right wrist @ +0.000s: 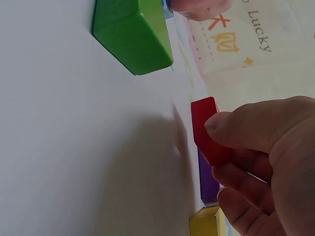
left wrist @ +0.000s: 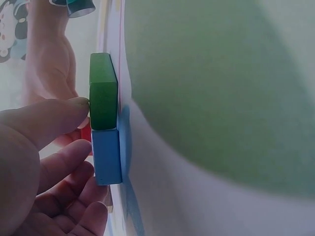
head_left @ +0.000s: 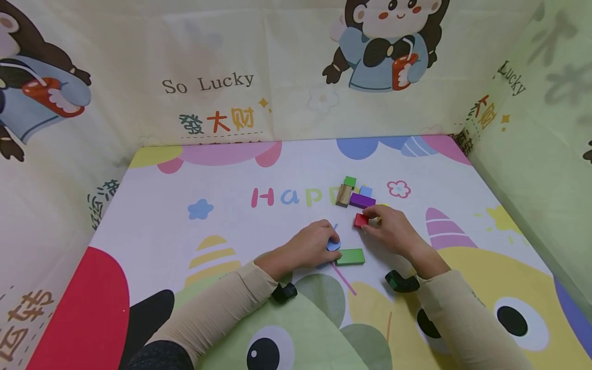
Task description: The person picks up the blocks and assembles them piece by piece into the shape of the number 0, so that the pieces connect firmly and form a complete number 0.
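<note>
My right hand (head_left: 393, 228) pinches a red block (right wrist: 203, 120) between thumb and fingers, in front of the purple block (head_left: 362, 200). Nearer to me, a long green block (head_left: 351, 257) lies on the printed mat. Against its left end is a blue block (left wrist: 107, 157), partly covered by my left hand (head_left: 307, 244) in the head view. The left fingers curl about the blue block, and the thumb tip is right at the green block's edge. In the left wrist view the near faces of both blocks show.
Behind the right hand is a loose cluster: a brown wooden block (head_left: 343, 196), a small green block (head_left: 350, 182), a light blue block (head_left: 365, 191) and a yellow block (right wrist: 203, 224). Patterned cloth walls (head_left: 296, 103) border the mat (head_left: 152, 205) at back and sides.
</note>
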A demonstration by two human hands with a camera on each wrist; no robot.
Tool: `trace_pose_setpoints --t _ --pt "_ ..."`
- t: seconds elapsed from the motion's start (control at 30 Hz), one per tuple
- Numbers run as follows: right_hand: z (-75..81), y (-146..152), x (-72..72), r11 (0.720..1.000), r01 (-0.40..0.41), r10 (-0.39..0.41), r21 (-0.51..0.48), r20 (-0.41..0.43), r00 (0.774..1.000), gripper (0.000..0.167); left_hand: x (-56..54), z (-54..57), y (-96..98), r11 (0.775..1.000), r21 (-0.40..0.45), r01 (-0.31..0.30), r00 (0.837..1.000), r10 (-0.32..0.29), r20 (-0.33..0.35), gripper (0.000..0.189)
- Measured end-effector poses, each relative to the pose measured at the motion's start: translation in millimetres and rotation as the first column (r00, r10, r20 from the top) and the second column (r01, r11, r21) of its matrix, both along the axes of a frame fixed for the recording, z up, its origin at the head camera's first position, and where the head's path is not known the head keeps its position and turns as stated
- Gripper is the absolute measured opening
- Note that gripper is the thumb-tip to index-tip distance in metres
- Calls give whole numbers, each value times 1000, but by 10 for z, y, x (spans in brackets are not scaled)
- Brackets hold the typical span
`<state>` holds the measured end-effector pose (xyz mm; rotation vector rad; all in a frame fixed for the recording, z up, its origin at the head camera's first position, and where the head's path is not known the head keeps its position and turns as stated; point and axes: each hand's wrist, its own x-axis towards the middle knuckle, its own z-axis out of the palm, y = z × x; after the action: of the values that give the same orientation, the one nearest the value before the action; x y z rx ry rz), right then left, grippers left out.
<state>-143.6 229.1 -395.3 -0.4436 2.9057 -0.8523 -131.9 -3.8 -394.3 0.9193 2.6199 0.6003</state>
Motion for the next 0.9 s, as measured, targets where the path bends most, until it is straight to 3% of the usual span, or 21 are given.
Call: trace_pose_setpoints --t 0.9 --pt "-12 26 147 1000 -12 12 9 43 999 36 4 -8 -1 1000 -1 4 1000 -4 -8 34"
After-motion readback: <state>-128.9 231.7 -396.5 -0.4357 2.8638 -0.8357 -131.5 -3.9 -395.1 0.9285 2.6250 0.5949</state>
